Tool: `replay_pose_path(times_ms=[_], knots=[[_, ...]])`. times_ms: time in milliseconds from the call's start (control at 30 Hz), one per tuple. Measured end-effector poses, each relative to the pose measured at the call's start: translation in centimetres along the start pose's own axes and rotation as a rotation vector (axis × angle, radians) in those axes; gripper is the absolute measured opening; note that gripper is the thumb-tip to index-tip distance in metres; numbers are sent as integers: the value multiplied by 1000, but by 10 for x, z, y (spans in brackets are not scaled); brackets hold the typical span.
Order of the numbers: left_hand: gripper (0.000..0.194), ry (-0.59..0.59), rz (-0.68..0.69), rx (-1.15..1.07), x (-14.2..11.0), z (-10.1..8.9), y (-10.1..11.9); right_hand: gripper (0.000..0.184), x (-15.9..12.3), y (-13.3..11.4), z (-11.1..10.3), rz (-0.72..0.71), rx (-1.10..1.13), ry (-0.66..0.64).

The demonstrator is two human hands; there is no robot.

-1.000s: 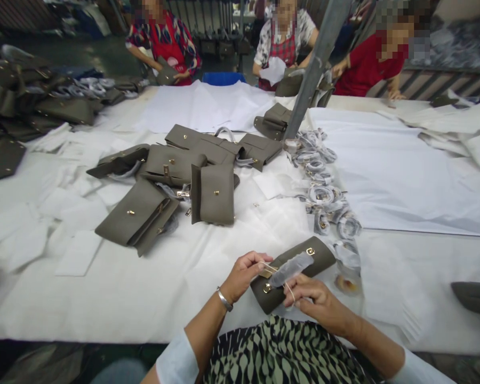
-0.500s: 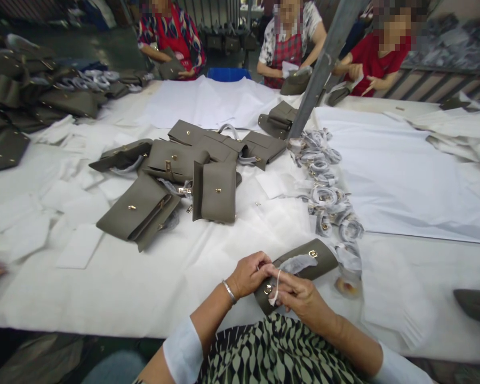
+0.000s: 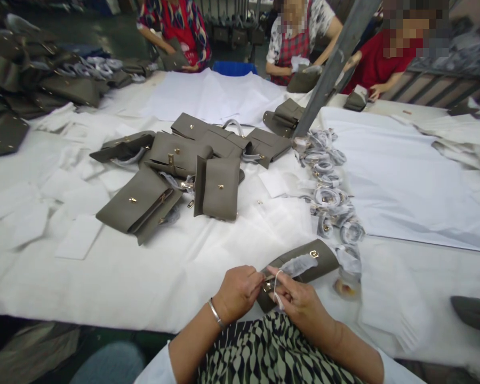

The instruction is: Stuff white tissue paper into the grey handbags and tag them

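Note:
An olive-grey bag (image 3: 312,261) with gold fittings lies at the table's near edge, a clear plastic wrap (image 3: 300,265) over its middle. My left hand (image 3: 240,290) is closed in a pinch at the bag's left end, by the gold clasp. My right hand (image 3: 298,298) is closed on a thin white string (image 3: 278,288) looped over its fingers, touching the same end of the bag. A bracelet sits on my left wrist.
Several more olive bags (image 3: 176,176) lie piled at the table's middle, others stacked at far left (image 3: 28,85). Wrapped straps (image 3: 328,192) run in a row to the right. White paper sheets (image 3: 404,176) cover the table. A grey pole (image 3: 332,69) rises behind. Three people work at the far side.
My hands have drawn together at the bag's left end and nearer to me. The string, stretched between both hands a second ago, is now looped at my right fingers.

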State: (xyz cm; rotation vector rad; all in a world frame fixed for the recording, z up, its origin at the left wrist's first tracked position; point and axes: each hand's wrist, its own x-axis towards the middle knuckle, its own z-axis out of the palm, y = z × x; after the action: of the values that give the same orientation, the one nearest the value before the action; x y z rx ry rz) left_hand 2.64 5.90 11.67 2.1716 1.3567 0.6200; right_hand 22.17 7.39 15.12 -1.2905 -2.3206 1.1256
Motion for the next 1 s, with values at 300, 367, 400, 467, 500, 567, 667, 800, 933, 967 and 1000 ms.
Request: replay_pose_path(times_ms=[300, 367, 400, 467, 500, 567, 667, 800, 933, 967, 1000], knots=[[16, 152, 42, -200, -14, 0, 28, 23, -11, -7, -12, -319, -455, 201], [30, 128, 3, -328, -15, 3, 33, 23, -13, -5, -12, -283, -447, 227], [37, 102, -26, -379, -15, 5, 36, 23, -14, -4, -11, -260, -442, 240], [43, 62, -113, -428, -13, 8, 40, 22, -14, -1, -9, -235, -453, 247], [41, 58, -158, -431, -12, 11, 42, 22, -13, -1, -8, -238, -468, 248], [35, 85, -217, -433, -7, 16, 44, 23, -11, 1, -7, -252, -494, 256], [36, 76, -305, -603, 1, 21, 44, 22, -8, 3, -9, -299, -460, 258], [51, 18, -480, -991, 8, 23, 42, 28, -7, 8, -15, -321, -332, 185], [49, 49, -468, -1084, 11, 23, 41, 42, -7, 10, -19, -298, -246, 97], [47, 66, -475, -1069, 11, 23, 42, 44, -6, 11, -20, -291, -229, 76], [45, 92, -486, -1046, 11, 23, 43, 45, -6, 11, -20, -284, -222, 66]])
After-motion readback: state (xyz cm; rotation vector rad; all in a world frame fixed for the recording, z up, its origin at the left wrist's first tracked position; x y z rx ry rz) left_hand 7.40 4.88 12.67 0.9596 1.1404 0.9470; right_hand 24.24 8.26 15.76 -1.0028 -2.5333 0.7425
